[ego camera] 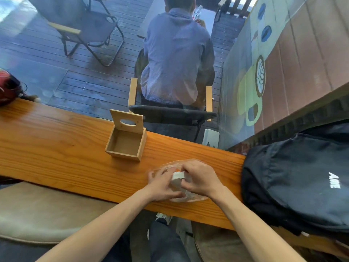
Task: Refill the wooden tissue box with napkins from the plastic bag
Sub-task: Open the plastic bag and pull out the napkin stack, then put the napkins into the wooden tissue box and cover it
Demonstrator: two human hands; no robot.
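Extraction step: left hand (162, 183) pins plastic bag (188, 198), right hand (201, 178) pinches napkins (177, 177); next, carry to open tissue box (125, 143).

On the counter (56, 148) before us, the tissue box (125, 143) stands left of and behind the plastic bag (186, 195), with the backpack (302, 176) at right.
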